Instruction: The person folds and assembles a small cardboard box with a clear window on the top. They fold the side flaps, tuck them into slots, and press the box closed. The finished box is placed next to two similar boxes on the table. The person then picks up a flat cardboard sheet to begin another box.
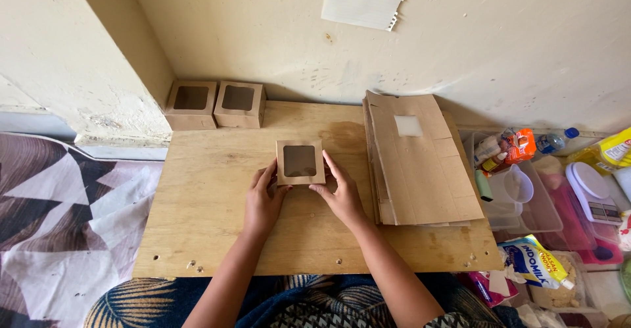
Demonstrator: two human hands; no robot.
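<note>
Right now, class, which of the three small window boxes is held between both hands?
The window box at the board's centre, between left hand and right hand; the other two stand untouched by the wall.

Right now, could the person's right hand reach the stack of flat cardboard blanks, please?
Probably yes: the right hand sits beside the stack of flat cardboard blanks, with bare board between them, though it is holding the small windowed box.

Both hands, left (263, 200) and right (342, 193), reach forward, fingers spread, palms facing inward.
</note>
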